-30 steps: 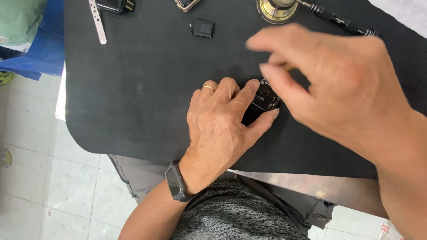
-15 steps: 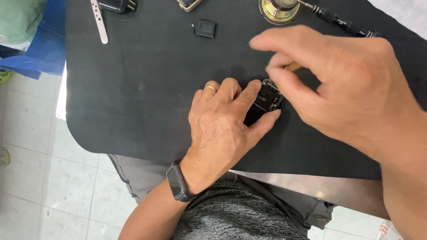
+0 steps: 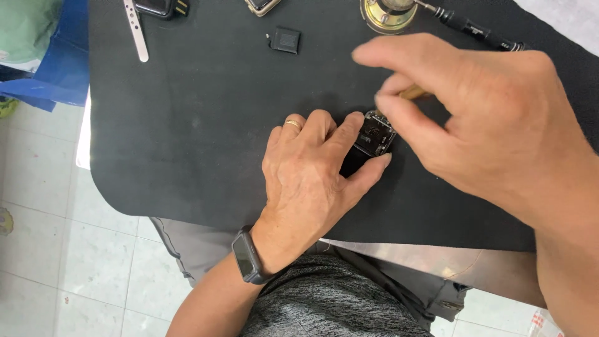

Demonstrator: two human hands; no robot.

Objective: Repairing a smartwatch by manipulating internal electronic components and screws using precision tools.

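Work is judged mid-way: a small black square device with its internals exposed [image 3: 373,134] is pinned on the black desk mat [image 3: 187,125] by the left hand [image 3: 312,181], grip closed around it. A thin brown-handled tool [image 3: 413,93] is pinched in the right hand [image 3: 474,118], tip at the open casing; reassembly is left undone.

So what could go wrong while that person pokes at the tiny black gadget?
The left hand only pinches the small opened gadget between finger and thumb on the black mat, so it might slip. The right hand holds a thin tool close over its bare insides, which a jab could scratch. The right hand also hides much of the work, so aiming may be hard.
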